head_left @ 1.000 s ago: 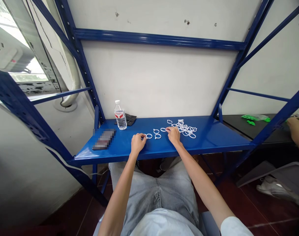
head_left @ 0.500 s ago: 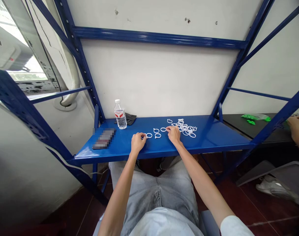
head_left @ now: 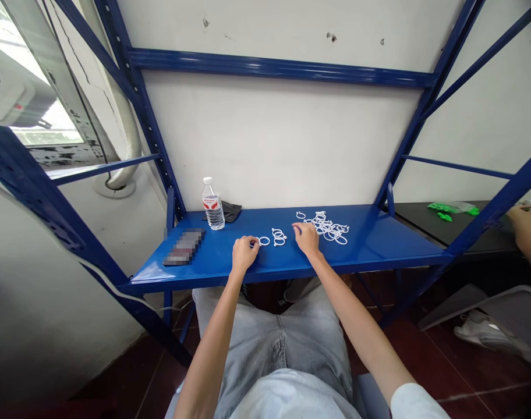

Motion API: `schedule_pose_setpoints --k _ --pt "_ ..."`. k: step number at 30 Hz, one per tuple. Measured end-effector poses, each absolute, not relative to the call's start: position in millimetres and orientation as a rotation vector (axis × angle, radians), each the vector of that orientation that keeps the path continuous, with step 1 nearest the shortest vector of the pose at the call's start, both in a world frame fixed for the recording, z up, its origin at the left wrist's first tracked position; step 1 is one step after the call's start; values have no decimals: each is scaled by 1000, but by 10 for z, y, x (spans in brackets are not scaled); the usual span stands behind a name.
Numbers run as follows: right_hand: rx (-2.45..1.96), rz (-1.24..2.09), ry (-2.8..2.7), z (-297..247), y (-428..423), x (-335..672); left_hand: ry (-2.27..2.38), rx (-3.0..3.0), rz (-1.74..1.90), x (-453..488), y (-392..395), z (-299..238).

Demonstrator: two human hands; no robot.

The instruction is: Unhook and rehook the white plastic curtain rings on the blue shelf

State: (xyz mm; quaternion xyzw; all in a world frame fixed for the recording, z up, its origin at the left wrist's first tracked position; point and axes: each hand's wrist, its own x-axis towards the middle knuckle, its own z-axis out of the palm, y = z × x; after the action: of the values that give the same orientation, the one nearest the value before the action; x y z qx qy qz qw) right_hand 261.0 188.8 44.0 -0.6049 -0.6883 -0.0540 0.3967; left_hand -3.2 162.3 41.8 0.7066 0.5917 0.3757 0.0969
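My left hand (head_left: 245,252) rests on the blue shelf with its fingers pinched on a white plastic ring, mostly hidden behind the fingertips. Just right of those fingertips lies another white ring (head_left: 264,241). A small cluster of white rings (head_left: 279,237) sits between my hands, some overlapping and each with a small knob. My right hand (head_left: 307,238) hovers at the left edge of a larger pile of white rings (head_left: 334,229). Its fingers appear slightly apart, with nothing seen in them. One loose ring (head_left: 300,215) lies behind it.
A water bottle (head_left: 213,205) stands at the back left of the blue shelf (head_left: 379,241), with a black pouch (head_left: 233,212) behind it. A blurred-out phone-like object (head_left: 184,247) lies at the left. On the right, another person's hand (head_left: 524,221) is near green pieces (head_left: 444,216).
The ring at my right fingertips has moved left into the small cluster, and the right hand has let go of it. My left hand stays in place.
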Motion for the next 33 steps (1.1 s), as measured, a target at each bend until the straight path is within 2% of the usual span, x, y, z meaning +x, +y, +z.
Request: schedule_pose_setpoints --k 3,6,15,26,33 --pt "-1798 -253 -1474 393 1918 2629 1746 2094 1126 -31 1626 413" --pt "-1914 -187 -1518 349 1950 2655 1747 2095 1128 -30 1627 410" --pt "-1589 -50 -1787 344 2008 2705 1751 2099 1136 -33 1635 395" --pt "-1467 -12 -1563 422 1949 2719 1743 2091 1118 -30 1617 421" --pt "-1312 361 -1443 462 1928 2738 1745 2092 1114 -33 1617 422"
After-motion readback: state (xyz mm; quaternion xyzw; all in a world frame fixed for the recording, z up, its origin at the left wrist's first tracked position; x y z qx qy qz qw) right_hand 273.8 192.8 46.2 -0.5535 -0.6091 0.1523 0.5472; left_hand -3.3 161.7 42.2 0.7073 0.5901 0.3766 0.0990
